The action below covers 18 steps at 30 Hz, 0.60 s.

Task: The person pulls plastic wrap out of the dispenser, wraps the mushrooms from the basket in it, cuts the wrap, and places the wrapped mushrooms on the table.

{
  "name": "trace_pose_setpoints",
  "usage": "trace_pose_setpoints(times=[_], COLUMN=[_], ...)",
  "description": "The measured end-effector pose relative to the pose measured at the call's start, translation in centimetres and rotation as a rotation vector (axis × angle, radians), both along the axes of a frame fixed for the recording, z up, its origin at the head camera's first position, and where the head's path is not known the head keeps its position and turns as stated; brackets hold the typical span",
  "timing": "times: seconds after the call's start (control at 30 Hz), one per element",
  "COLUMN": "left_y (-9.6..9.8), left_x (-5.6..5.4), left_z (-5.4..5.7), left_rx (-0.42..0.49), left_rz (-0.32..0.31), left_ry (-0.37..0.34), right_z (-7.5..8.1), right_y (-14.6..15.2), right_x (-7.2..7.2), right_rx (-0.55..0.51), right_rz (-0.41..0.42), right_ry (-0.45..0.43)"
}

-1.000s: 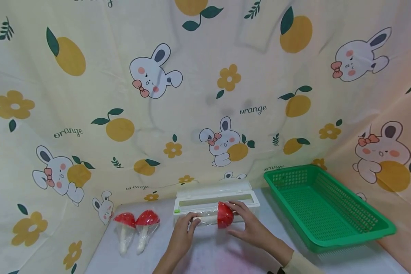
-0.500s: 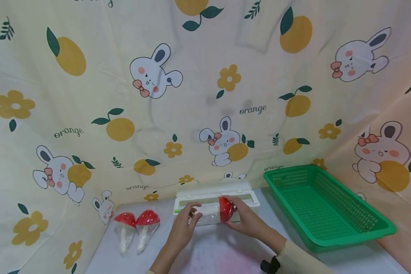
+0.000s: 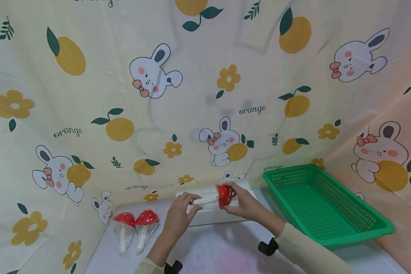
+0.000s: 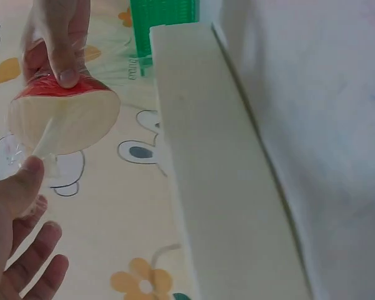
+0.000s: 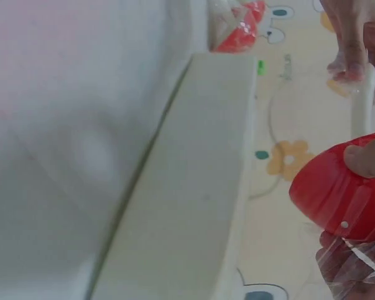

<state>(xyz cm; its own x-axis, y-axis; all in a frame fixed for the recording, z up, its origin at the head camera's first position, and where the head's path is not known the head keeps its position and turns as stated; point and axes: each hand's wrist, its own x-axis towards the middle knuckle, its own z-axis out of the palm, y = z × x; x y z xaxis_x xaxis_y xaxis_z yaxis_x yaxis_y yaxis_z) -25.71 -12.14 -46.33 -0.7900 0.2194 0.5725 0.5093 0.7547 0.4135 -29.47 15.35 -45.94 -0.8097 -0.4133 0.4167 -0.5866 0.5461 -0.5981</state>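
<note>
A red-capped toy mushroom (image 3: 223, 196) with a white stem, wrapped in clear film, is held sideways over a long white box (image 3: 214, 218). My left hand (image 3: 179, 213) pinches the stem end between thumb and fingers. My right hand (image 3: 245, 201) grips the cap (image 5: 331, 181), thumb on one side and fingers on the other. The cap's pale underside (image 4: 69, 119) shows in the left wrist view, crinkled film around it. Much of the box's top is hidden behind the hands and mushroom.
Two more film-wrapped mushrooms, one on the left (image 3: 125, 219) and one beside it (image 3: 147, 218), lie on the white-covered table. A green mesh basket (image 3: 323, 209) stands at the right. A printed cloth (image 3: 191, 76) hangs close behind the box.
Both hands have lifted the mushroom up and away from the table's front edge, over the box. My right hand has closed in on the cap. The other mushrooms and basket stay put.
</note>
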Motion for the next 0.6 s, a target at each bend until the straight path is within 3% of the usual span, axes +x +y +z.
trace_pose_setpoints(times=[0.27, 0.6], left_y=[0.0, -0.1], left_x=[-0.8, -1.9], left_z=[2.1, 4.1], left_rx=[-0.001, 0.004], left_rz=[-0.002, -0.022], left_ry=[0.030, 0.062], right_z=[1.9, 3.9], right_y=[0.2, 0.2], right_x=[-0.7, -1.8], right_rx=[0.019, -0.019], right_rz=[-0.016, 0.023], right_ry=[0.038, 0.088])
